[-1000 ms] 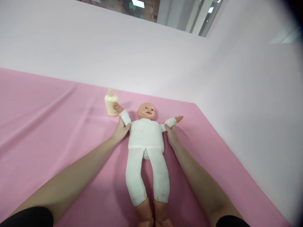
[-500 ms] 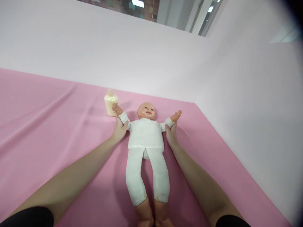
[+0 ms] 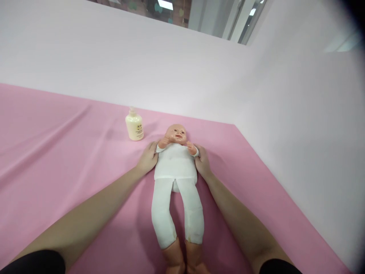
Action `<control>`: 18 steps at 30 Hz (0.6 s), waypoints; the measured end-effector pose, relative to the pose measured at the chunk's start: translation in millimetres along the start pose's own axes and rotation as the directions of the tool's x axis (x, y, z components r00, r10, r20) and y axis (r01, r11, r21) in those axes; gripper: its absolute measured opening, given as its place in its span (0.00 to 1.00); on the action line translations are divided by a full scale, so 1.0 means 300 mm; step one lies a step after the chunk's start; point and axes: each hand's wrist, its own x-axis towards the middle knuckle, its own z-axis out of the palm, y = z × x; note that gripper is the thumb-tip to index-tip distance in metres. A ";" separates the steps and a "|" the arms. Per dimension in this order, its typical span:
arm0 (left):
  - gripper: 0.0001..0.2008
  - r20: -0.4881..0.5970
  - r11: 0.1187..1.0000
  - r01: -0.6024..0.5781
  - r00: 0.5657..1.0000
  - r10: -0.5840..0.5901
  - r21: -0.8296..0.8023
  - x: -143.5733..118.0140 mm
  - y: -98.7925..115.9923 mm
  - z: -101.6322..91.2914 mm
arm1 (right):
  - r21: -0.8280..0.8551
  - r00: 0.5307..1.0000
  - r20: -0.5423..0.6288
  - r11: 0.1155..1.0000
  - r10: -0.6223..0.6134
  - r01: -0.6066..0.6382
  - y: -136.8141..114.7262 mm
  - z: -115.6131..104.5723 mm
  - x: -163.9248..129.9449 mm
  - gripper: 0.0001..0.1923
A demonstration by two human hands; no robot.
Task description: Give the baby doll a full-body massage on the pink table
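**Two hands held a baby doll at its shoulders on a pink cloth**

In the head view, a baby doll (image 3: 175,167) lay on its back on a pink cloth (image 3: 57,152), about in the middle of the scene. Its head was at the far end and its bare feet at the near end, close to the bottom edge of the picture. The doll wore a white soft suit on the body and the legs. Both small arms were folded in over the chest, with the little hands just under the chin.

The left hand (image 3: 148,160) lay against the doll's shoulder on the left side, with the fingers wrapped around the upper arm and pressing it inward. The right hand (image 3: 202,161) did the same on the right side, touching the other shoulder. So both hands were closed lightly on the doll, one at each side, and the doll's body was between them. Both forearms were bare and ran from the near corners toward the doll.

A cream lotion bottle (image 3: 134,127) with a pump top stood upright on the cloth, to the far left of the doll's head, near it but apart from it and from the left hand.

Behind the cloth rose a plain white wall (image 3: 142,68), and it continued along the right side.
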 end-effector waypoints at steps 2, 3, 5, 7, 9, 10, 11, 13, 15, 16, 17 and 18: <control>0.26 -0.099 0.989 0.082 0.991 -0.095 -0.121 0.002 -0.010 0.001 | 0.068 0.998 -0.058 0.997 0.038 -0.034 -0.013 -0.001 0.004 0.27; 0.26 -0.145 0.972 0.118 0.978 -0.149 -0.203 0.005 -0.020 0.002 | 0.098 0.994 -0.098 0.994 0.055 -0.045 -0.017 -0.004 0.007 0.29; 0.27 -0.219 0.912 0.164 0.941 -0.259 -0.376 0.012 -0.051 0.003 | 0.136 0.977 -0.191 0.988 0.092 -0.067 -0.015 -0.014 0.013 0.35; 0.25 -0.278 0.841 0.194 0.886 -0.371 -0.505 0.022 -0.092 0.003 | 0.172 0.947 -0.277 0.978 0.162 -0.117 0.006 -0.025 0.020 0.40; 0.22 -0.328 0.787 0.219 0.820 -0.468 -0.576 0.033 -0.134 0.002 | 0.246 0.904 -0.325 0.948 0.279 -0.204 0.039 -0.034 0.025 0.41; 0.22 -0.345 0.769 0.230 0.792 -0.504 -0.596 0.038 -0.152 0.000 | 0.287 0.877 -0.339 0.925 0.342 -0.250 0.056 -0.036 0.027 0.41; 0.21 -0.358 0.762 0.239 0.772 -0.525 -0.602 0.042 -0.166 -0.002 | 0.317 0.852 -0.350 0.905 0.390 -0.284 0.070 -0.038 0.028 0.40; 0.22 -0.384 0.775 0.251 0.755 -0.532 -0.580 0.047 -0.176 -0.008 | 0.332 0.830 -0.370 0.894 0.418 -0.302 0.081 -0.039 0.030 0.38; 0.24 -0.403 0.812 0.240 0.772 -0.492 -0.532 0.048 -0.162 -0.017 | 0.300 0.854 -0.380 0.921 0.356 -0.250 0.065 -0.038 0.030 0.36; 0.25 -0.400 0.830 0.227 0.791 -0.462 -0.510 0.046 -0.147 -0.022 | 0.279 0.879 -0.367 0.938 0.304 -0.208 0.048 -0.038 0.030 0.35; 0.26 -0.385 0.846 0.210 0.819 -0.426 -0.489 0.044 -0.129 -0.027 | 0.260 0.906 -0.343 0.952 0.248 -0.162 0.029 -0.036 0.029 0.34; 0.28 -0.357 0.861 0.193 0.851 -0.386 -0.470 0.041 -0.109 -0.031 | 0.244 0.935 -0.299 0.962 0.192 -0.120 0.009 -0.034 0.028 0.33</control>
